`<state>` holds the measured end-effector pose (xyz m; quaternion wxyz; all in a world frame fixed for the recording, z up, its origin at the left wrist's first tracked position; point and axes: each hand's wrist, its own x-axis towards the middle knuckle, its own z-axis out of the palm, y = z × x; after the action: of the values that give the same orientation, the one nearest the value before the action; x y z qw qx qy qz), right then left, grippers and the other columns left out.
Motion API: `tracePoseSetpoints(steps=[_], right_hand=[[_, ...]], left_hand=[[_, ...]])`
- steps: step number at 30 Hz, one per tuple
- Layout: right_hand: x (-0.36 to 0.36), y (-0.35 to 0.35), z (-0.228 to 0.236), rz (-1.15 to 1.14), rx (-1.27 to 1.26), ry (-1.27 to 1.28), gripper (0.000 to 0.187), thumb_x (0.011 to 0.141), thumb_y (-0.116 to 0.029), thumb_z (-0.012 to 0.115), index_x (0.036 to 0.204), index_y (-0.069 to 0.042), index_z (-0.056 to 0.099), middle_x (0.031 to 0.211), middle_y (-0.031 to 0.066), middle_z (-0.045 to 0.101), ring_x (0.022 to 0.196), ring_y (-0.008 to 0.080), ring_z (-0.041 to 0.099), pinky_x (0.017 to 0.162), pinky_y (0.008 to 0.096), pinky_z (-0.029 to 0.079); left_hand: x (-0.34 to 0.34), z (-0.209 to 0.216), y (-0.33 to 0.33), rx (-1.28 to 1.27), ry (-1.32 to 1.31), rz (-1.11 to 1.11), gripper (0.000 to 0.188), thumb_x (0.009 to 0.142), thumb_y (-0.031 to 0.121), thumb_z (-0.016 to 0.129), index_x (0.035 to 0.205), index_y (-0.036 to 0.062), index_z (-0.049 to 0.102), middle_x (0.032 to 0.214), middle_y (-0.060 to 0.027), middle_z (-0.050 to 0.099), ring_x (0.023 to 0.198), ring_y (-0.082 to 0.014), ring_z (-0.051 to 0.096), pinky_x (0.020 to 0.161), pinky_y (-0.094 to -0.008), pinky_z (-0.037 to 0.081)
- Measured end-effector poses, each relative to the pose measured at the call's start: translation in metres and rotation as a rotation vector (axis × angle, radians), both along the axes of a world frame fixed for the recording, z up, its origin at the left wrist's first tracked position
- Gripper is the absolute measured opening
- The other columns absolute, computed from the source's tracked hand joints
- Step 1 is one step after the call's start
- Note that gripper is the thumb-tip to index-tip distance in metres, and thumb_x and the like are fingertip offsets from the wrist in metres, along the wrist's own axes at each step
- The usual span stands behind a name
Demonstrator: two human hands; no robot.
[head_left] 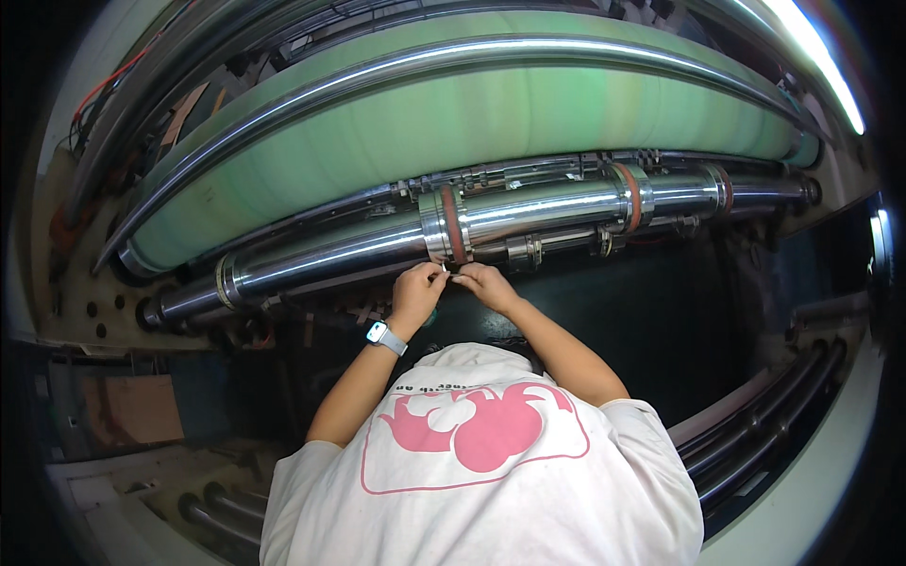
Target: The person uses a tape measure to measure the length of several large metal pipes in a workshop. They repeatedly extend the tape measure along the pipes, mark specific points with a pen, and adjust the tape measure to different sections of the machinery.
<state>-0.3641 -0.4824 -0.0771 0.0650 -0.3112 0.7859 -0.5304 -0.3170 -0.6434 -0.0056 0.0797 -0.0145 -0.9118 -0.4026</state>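
My left hand [417,291], with a watch [385,336] on its wrist, is closed in a pinch. A small white sliver [444,268] shows at its fingertips, too small to name. Close beside it, my right hand [485,284] is also closed, thumb against fingers, and what it holds is too small to make out. Both hands meet just below a metal collar [433,226] with a reddish-brown band [452,224] around it. This collar sits on a long shiny metal shaft [340,253] that crosses in front of me.
Beyond the shaft lies a wide pale-green roller [453,108], with a chrome bar [528,44] across it. More banded collars [630,198] sit along the shaft to the right. Dark rollers [755,429] stand at the lower right, and a brown board [132,408] at the lower left.
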Motion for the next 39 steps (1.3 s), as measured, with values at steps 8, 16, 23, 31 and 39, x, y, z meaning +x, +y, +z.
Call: tracePoseSetpoints(steps=[8,16,23,31,39], right_hand=[[-0.013,0.027,0.061,-0.067,0.499,0.252,0.028,0.081,-0.035,0.055,0.072,-0.008,0.056,0.064,0.0125,0.059,0.065,0.0326,0.058,0.056,0.0422,0.045],[-0.005,0.019,0.039,0.011,0.325,0.126,0.024,0.085,-0.023,0.051,0.078,0.000,0.053,0.082,0.0176,0.058,0.084,0.0357,0.055,0.069,0.0431,0.043],[0.012,-0.015,-0.012,-0.046,0.059,-0.143,0.022,0.089,-0.021,0.046,0.094,-0.001,0.053,0.088,0.0212,0.057,0.084,0.0400,0.053,0.071,0.0429,0.042],[0.019,-0.024,0.003,-0.040,0.037,-0.150,0.018,0.089,-0.019,0.045,0.097,-0.003,0.050,0.084,0.0240,0.055,0.081,0.0424,0.052,0.063,0.0438,0.042],[0.015,-0.027,-0.006,0.005,-0.026,-0.155,0.018,0.089,-0.017,0.046,0.094,-0.001,0.051,0.087,0.0218,0.057,0.083,0.0397,0.055,0.067,0.0404,0.045]], left_hand=[[-0.004,-0.020,0.005,0.690,-0.432,0.144,0.015,0.084,0.013,0.056,0.080,-0.0005,0.062,0.065,-0.0044,0.061,0.057,-0.0082,0.053,0.052,-0.0216,0.041],[-0.004,-0.025,0.009,0.723,-0.366,0.177,0.013,0.084,0.010,0.055,0.078,0.0003,0.060,0.065,-0.0053,0.060,0.054,-0.0089,0.052,0.051,-0.0202,0.040],[0.000,-0.016,0.013,0.110,-0.076,0.210,0.014,0.077,0.013,0.061,0.069,0.0016,0.060,0.059,-0.0080,0.059,0.054,-0.0170,0.058,0.050,-0.0288,0.042],[0.002,-0.016,0.015,0.051,0.068,0.235,0.013,0.077,0.014,0.061,0.073,0.0014,0.059,0.066,-0.0124,0.060,0.059,-0.0233,0.059,0.053,-0.0320,0.044],[0.006,-0.026,0.010,0.050,0.092,0.185,0.011,0.078,0.012,0.060,0.077,0.0008,0.059,0.068,-0.0118,0.061,0.060,-0.0222,0.060,0.054,-0.0312,0.045]])
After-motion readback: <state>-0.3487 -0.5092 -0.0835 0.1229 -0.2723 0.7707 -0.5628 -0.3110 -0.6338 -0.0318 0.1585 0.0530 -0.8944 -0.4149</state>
